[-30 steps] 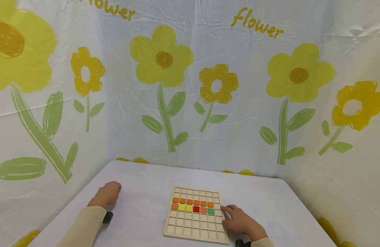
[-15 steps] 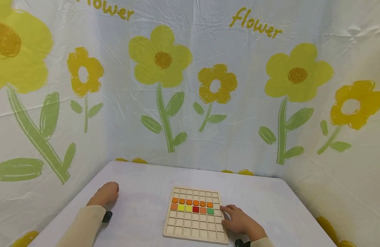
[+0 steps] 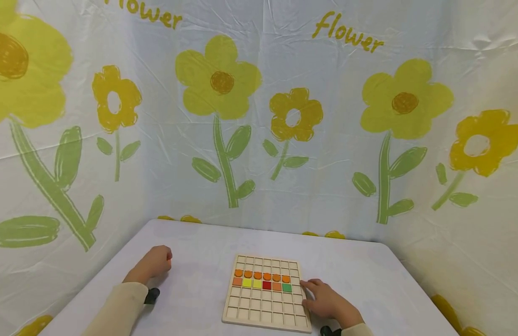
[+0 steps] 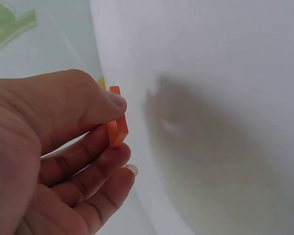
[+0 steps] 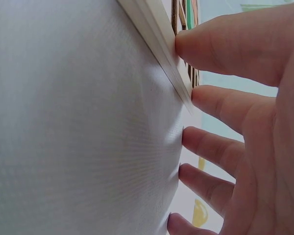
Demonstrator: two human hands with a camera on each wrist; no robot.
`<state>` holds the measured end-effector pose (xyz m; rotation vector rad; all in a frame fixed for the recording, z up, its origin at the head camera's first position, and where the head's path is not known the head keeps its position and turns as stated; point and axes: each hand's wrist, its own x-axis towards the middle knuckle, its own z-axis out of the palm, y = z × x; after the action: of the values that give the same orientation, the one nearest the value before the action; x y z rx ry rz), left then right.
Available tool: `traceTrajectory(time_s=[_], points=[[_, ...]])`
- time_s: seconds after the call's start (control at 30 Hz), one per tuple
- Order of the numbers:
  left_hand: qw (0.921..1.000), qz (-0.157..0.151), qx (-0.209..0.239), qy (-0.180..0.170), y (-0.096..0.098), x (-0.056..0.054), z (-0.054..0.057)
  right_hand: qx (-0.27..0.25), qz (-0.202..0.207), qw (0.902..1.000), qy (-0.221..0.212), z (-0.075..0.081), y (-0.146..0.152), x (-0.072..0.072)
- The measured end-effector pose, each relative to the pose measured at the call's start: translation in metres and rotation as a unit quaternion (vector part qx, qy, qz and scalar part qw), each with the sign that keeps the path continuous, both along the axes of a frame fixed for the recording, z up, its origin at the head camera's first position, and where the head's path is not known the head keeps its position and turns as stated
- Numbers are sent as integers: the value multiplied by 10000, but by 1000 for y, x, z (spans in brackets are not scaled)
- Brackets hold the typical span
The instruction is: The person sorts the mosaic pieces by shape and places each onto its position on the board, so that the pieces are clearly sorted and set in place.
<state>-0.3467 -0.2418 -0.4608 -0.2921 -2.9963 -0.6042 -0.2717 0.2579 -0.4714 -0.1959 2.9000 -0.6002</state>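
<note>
My left hand (image 3: 157, 262) is over the left part of the table. In the left wrist view its thumb and fingers pinch a small flat orange tile (image 4: 118, 134), seen nearly edge-on, with its shadow on the table beyond. A wooden grid board (image 3: 265, 322) lies at the middle front. It bears a row of orange round discs (image 3: 258, 276) above a row of square tiles in orange, yellow, red and green. At the board's right side is my right hand (image 3: 328, 302), fingers spread. Its thumb and index fingertip touch the rim (image 5: 157, 39); the other fingertips rest on the table.
The white table (image 3: 200, 261) has rounded far corners. A white cloth (image 3: 259, 163) printed with yellow flowers and green stems hangs close around its back and sides. Dark bands (image 3: 152, 295) are worn on both wrists.
My left hand shifts slightly left, then moves back right and turns, so that a bit of orange shows at its fingertips. The right hand and the board stay in place.
</note>
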Motion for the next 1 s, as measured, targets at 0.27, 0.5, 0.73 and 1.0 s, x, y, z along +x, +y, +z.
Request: traceTrajectory(time_s=[0.27, 0.5, 0.73, 1.0], points=[[9991, -189, 330, 178, 19, 0, 3, 1, 24, 10000, 40, 0, 1, -1], [9986, -177, 488, -33, 37, 5, 5, 4, 80, 9999, 69, -2, 3, -1], [9984, -310, 445, -149, 56, 7, 10, -4, 59, 10000, 52, -1, 2, -1], [9979, -353, 538, -89, 81, 12, 13, 8, 22, 10000, 33, -2, 1, -1]])
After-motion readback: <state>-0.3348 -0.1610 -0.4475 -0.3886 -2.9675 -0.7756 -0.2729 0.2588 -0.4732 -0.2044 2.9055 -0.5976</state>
